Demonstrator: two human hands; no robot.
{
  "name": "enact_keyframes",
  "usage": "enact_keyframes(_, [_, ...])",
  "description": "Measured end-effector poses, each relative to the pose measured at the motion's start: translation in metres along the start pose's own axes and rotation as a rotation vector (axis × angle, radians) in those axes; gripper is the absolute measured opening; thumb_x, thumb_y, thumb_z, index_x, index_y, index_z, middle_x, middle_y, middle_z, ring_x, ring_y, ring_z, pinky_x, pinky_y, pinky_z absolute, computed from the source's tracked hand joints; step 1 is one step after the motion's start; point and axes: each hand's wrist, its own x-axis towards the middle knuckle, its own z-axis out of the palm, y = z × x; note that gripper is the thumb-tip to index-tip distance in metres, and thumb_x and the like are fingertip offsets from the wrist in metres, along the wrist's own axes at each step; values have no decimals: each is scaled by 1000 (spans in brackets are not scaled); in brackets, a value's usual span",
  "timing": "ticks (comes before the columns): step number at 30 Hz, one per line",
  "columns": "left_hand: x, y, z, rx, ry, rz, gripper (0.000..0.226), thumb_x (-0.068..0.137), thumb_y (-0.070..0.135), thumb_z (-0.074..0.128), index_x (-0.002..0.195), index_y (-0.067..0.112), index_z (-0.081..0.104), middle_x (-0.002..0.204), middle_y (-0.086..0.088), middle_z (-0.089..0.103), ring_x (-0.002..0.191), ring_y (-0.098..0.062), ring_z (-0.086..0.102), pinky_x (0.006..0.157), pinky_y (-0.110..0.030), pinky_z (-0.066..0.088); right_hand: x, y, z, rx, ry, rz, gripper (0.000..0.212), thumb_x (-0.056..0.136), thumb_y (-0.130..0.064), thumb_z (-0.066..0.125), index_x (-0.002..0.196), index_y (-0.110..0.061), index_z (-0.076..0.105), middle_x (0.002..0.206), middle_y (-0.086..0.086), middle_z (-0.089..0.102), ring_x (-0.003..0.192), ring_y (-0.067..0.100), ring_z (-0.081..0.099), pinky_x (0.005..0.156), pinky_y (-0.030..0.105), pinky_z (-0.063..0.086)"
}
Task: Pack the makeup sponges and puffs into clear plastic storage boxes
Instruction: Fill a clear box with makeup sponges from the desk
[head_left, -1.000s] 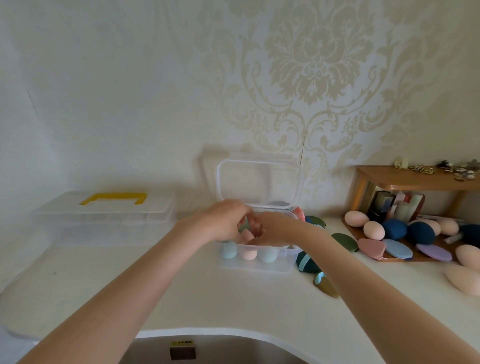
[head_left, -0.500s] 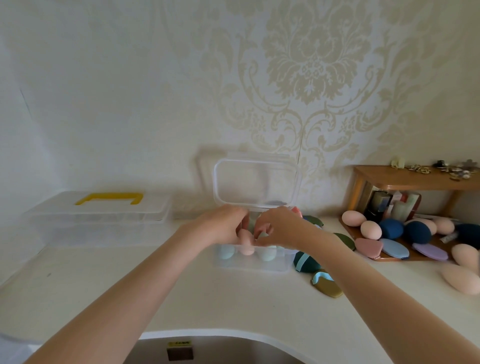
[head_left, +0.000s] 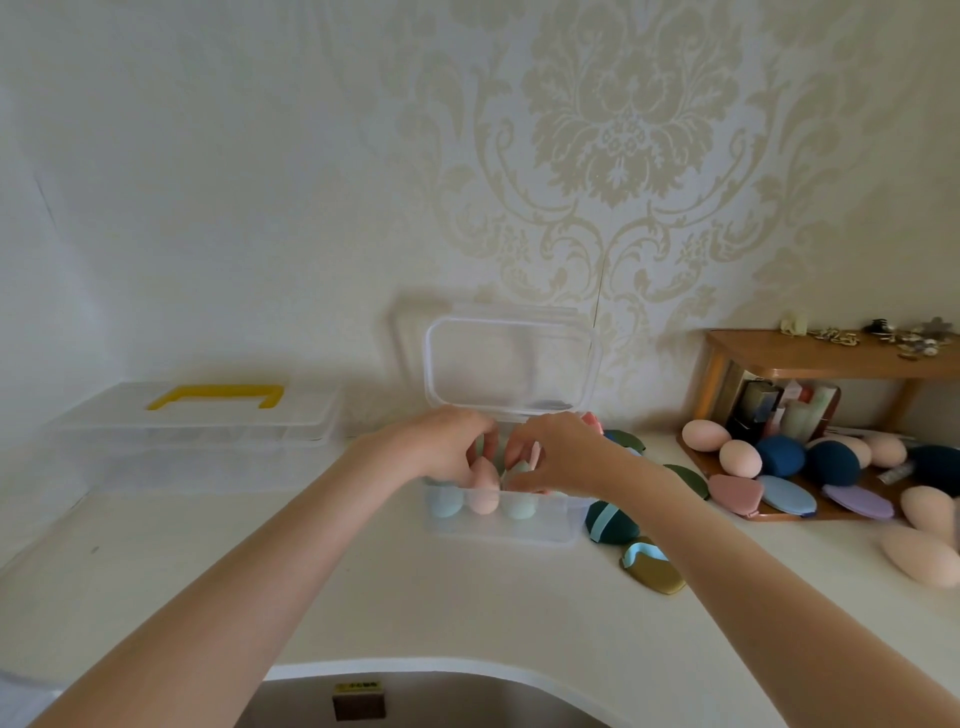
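Reaching into clear box (head_left: 519, 530), left hand (head_left: 441, 447) grip pinching pink sponge (head_left: 483, 480), right hand (head_left: 561, 452) grip unclear

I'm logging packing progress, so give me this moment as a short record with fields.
open box: clear box, lid raised toward the wall
front row: blue, pink and pale green sponge
left hand: fingers curled on the pink sponge
right hand: over the box, grip unclear
closed box: yellow handle, at left
unpacked: puffs beside the box, sponges by the wooden shelf
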Motion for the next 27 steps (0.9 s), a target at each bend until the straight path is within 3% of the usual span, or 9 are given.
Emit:
enact_keyframes(4, [0, 1, -2, 22, 31, -16, 25, 81, 17, 63, 106, 16, 58, 94, 3, 56, 92, -20, 58, 78, -32, 47, -1, -1, -5, -11, -19, -9, 19, 81, -29, 67, 99, -22, 65, 77, -16, 39, 82, 9, 43, 71, 20, 27])
enact_keyframes(9, [-5, 8, -7, -67, 205, 63, 23, 81, 9, 59, 103, 12, 63, 82, 8, 53, 78, -11, 52, 70, -20, 44, -1, 3, -1, 13, 19, -10, 26, 80, -27, 69, 85, -21, 44, 80, -9, 46, 78, 12, 43, 65, 11, 25])
enact_keyframes(12, [-5, 22, 0, -132, 97, 116, 21, 78, 26, 64, 96, 16, 64, 88, 5, 64, 82, -12, 59, 74, -20, 46, -2, 1, -3, 34, -8, 18, 31, 79, -30, 70, 74, -24, 40, 76, -8, 50, 75, 13, 47, 73, 22, 35])
enact_keyframes(14, [0, 29, 7, -81, 39, 102, 24, 79, 32, 62, 95, 15, 63, 97, -2, 69, 91, -18, 63, 82, -29, 48, -6, 2, -10, 57, -51, 35, 22, 78, -27, 71, 77, -21, 50, 85, -4, 61, 84, 14, 54, 84, 27, 42])
enact_keyframes(17, [11, 27, 9, -86, 30, 72, 7, 79, 13, 57, 84, 17, 59, 85, 3, 64, 84, -17, 61, 76, -28, 46, -17, 15, -33, 189, 11, 50, 20, 78, -19, 73, 94, -11, 63, 92, -2, 63, 88, 14, 60, 80, 21, 48])
enact_keyframes(19, [15, 28, 8, -90, 7, 68, 15, 78, 10, 58, 76, 25, 55, 75, 12, 57, 79, -14, 58, 72, -26, 44, -20, 35, -47, 128, 151, 170, 17, 86, -18, 63, 100, -7, 63, 95, 1, 62, 95, 19, 61, 84, 24, 49])
enact_keyframes(21, [18, 33, 9, -70, -21, 71, 16, 79, 11, 60, 74, 26, 53, 72, 14, 53, 78, -15, 58, 71, -27, 45, -21, 60, -51, -96, 214, 352, 23, 93, -14, 46, 109, -5, 61, 108, 8, 62, 103, 25, 58, 88, 28, 47])
enact_keyframes(24, [21, 38, 12, -42, -10, 67, 14, 80, 11, 60, 80, 23, 53, 72, 13, 50, 76, -16, 55, 68, -26, 43, -28, 94, -36, -369, 51, 540, 31, 96, -13, 34, 119, -10, 55, 126, 13, 53, 118, 30, 45, 96, 37, 38])
enact_keyframes(27, [22, 37, 12, -55, 8, 51, 19, 79, 11, 60, 73, 26, 50, 71, 14, 50, 69, -14, 55, 68, -28, 44, -36, 114, -23, -427, -81, 658, 37, 94, -11, 37, 129, -14, 50, 138, 11, 39, 133, 32, 24, 108, 48, 25])
